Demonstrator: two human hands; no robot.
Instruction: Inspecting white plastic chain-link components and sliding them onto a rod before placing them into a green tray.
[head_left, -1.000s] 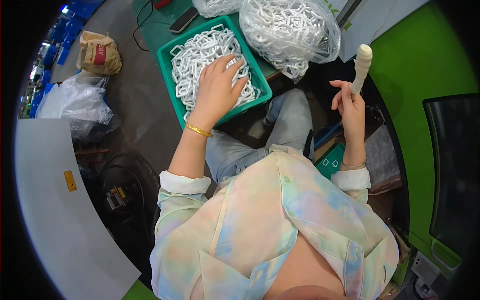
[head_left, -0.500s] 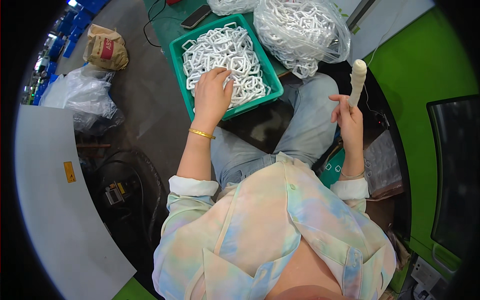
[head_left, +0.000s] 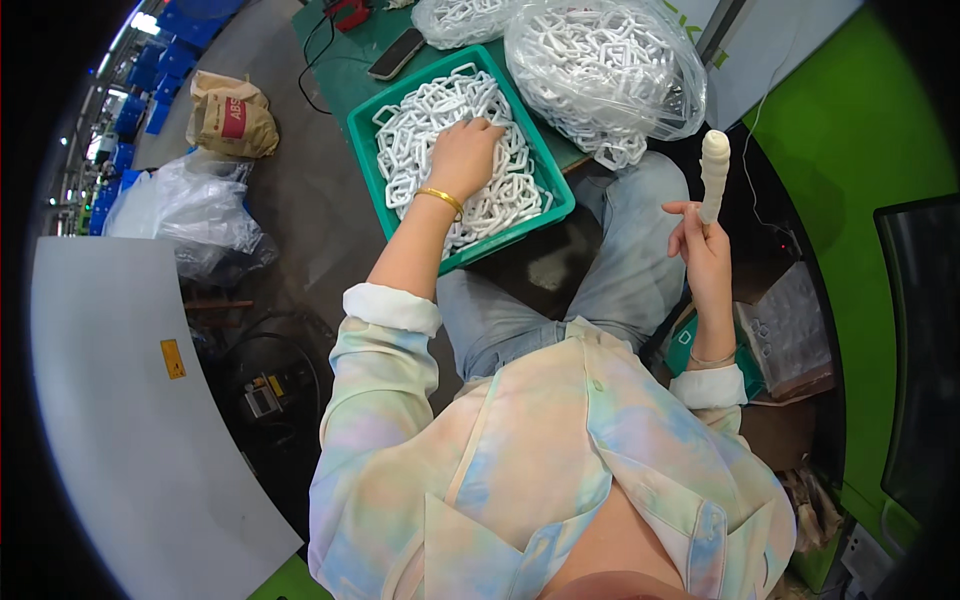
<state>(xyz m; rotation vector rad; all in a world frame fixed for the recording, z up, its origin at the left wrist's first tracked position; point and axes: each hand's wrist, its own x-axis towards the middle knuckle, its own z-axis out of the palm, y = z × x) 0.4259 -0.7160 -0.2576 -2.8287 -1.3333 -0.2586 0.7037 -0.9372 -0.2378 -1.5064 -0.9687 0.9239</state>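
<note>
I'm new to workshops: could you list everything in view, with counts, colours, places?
Bin: one, green, upper centre
Bags: two, clear, top centre
Links: many, white, in bin and bags
Stick: one, cream, centre right
Table: one, green, top
Phone: one, dark, on table
Cut-off item: one, red, on table
Paper bag: one, brown, upper left
Plastic: uncounted, clear, below paper bag
Boxes: several, blue, upper left
Panels: three, white left, green and black right
Tray: one, green, right, partly hidden
Shirt: one, pastel, bottom centre
Jeans: one, blue, centre
Bracelet: one, gold, left wrist
Left hand: one, bare, on links
Right hand: one, bare, holding stick
</note>
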